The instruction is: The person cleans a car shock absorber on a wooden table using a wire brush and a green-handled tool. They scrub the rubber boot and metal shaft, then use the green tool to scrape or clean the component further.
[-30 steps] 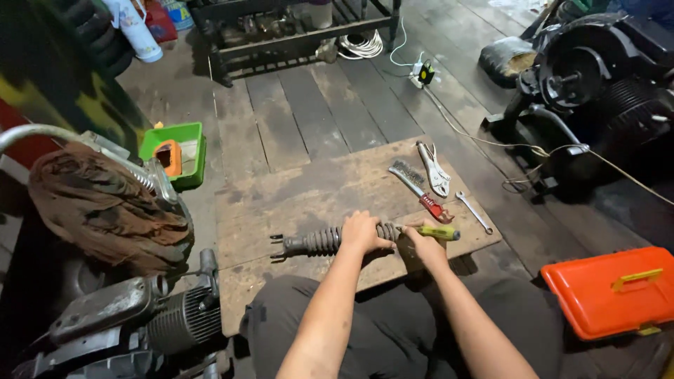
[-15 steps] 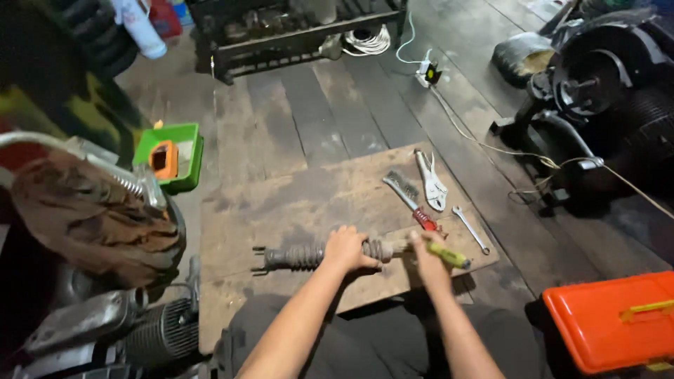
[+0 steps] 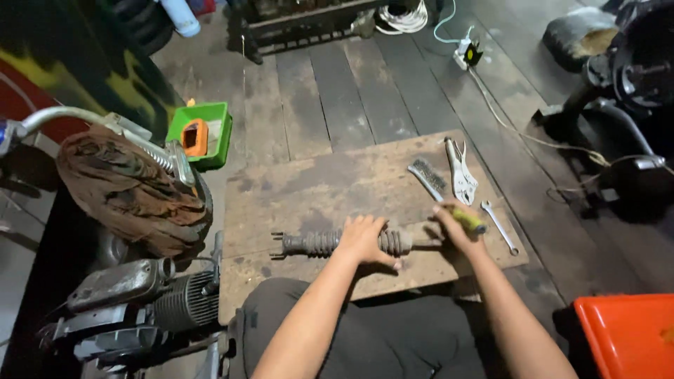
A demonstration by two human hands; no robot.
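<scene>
The left hand (image 3: 365, 238) is wrapped over the middle of a grimy ribbed shaft (image 3: 316, 243), pinning it flat on the wooden board (image 3: 330, 182) that lies on the plank floor (image 3: 337, 91). The shaft runs left to right across the board's near half, its bare end sticking out to the left. The right hand (image 3: 455, 226) is clenched around a yellow-green handled tool (image 3: 469, 220) held at the shaft's right end.

Just beyond that hand lie a wire brush (image 3: 426, 177), locking pliers (image 3: 461, 170) and a small spanner (image 3: 500, 227), all close together on the board's right side. Off the board's far left corner sits a green tray (image 3: 219, 133) with an orange object inside. A rag-draped engine (image 3: 133, 295) crowds the left edge, and an orange case (image 3: 625, 337) sits low at the right.
</scene>
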